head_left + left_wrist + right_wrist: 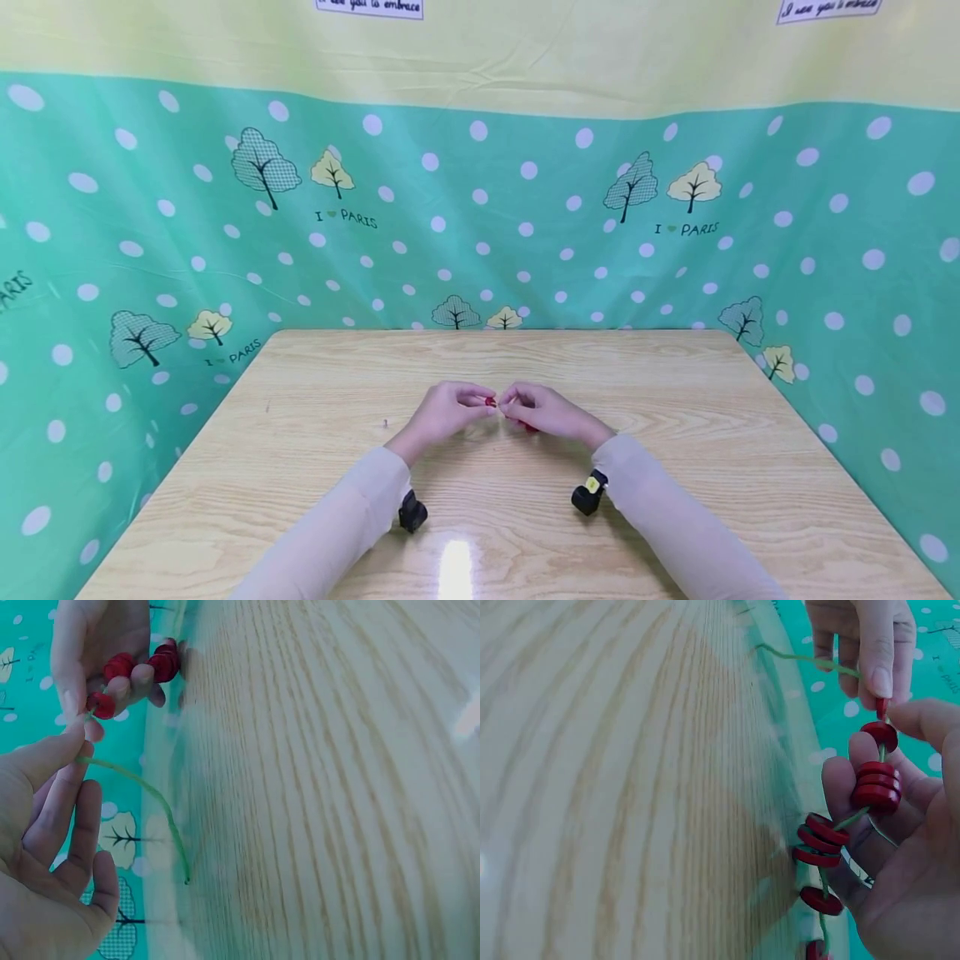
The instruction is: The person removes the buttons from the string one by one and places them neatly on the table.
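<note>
A green cord (825, 883) carries several flat, round red beads (877, 784). My left hand (450, 408) pinches the cord between thumb and fingertips, close to a red bead (882, 707). From those fingertips the cord's loose tail (166, 806) curves down. My right hand (551, 412) faces it, fingertips almost meeting the left ones. In the left wrist view the right thumb and a fingertip pinch the cord beside a bead (101, 706). Other beads lie against the right fingers (840, 776), and the strung length hangs below them. The exact pinch points are partly hidden.
Both hands are above a light wood-grain table (480, 358). A green dotted cloth (480, 225) rises behind its far edge and at the sides. Black wrist cameras (412, 511) sit at the cuffs. A tiny, unclear object (386, 423) is left of the left hand.
</note>
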`<state>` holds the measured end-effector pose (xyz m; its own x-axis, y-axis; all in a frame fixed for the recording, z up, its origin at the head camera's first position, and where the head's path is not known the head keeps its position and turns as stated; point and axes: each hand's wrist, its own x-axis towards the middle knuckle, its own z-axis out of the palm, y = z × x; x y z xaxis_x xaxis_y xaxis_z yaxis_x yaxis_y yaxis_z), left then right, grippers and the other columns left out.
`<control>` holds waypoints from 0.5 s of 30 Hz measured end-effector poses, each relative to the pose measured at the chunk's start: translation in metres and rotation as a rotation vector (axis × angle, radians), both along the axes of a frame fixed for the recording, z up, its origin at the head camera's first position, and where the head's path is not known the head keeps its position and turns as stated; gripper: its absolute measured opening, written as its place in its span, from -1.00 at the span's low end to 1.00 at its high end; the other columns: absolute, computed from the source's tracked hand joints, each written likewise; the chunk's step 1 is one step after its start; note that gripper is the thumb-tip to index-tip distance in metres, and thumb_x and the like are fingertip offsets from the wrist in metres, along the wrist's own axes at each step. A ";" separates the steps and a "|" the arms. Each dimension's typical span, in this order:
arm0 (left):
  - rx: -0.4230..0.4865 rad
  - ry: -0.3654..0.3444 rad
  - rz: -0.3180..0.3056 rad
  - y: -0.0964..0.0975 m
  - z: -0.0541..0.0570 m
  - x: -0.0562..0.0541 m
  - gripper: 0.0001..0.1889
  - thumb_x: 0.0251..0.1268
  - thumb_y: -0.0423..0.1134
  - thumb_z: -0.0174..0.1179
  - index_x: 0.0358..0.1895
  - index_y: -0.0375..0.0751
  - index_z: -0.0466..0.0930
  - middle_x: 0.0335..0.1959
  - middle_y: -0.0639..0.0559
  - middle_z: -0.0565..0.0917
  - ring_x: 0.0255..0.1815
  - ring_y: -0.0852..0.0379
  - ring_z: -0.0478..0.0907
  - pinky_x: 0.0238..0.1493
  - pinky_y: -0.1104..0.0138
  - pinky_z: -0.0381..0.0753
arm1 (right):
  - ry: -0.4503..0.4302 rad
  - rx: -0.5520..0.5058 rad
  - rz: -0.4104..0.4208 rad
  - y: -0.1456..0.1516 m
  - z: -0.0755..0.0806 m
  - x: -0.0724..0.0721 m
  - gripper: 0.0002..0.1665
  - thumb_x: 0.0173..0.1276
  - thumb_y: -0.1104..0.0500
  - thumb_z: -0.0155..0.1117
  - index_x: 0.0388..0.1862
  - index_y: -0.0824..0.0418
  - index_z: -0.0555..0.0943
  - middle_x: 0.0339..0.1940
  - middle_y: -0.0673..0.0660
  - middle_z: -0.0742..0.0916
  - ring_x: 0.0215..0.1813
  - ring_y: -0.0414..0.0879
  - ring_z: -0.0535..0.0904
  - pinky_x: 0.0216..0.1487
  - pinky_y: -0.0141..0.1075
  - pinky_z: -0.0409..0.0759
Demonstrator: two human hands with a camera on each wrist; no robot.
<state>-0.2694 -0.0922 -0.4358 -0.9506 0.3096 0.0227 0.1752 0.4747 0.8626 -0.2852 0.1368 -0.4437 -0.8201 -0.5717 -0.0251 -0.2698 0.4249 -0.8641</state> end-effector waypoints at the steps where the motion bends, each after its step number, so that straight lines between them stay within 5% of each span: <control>1: 0.005 -0.002 0.003 0.000 0.001 0.000 -0.66 0.25 -0.06 0.42 0.06 -0.03 0.73 -0.25 0.16 0.77 -0.18 0.18 0.68 -0.16 0.25 0.64 | 0.003 0.007 0.003 0.001 0.000 0.000 -0.72 0.54 -0.06 0.17 0.02 0.06 0.62 -0.37 0.26 0.66 -0.44 -0.04 0.50 -0.41 -0.25 0.50; 15: 0.063 -0.025 0.010 -0.003 0.004 0.001 -0.62 0.20 -0.09 0.46 0.06 -0.11 0.72 -0.21 0.14 0.75 -0.15 0.13 0.64 -0.12 0.22 0.61 | 0.041 0.019 0.010 0.004 0.001 0.001 -0.63 0.56 -0.06 0.14 -0.04 0.22 0.64 -0.36 0.27 0.66 -0.43 -0.02 0.50 -0.38 -0.27 0.45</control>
<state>-0.2689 -0.0949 -0.4319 -0.9543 0.2984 0.0184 0.1490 0.4213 0.8946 -0.2846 0.1404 -0.4422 -0.8150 -0.5795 -0.0025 -0.3088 0.4379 -0.8443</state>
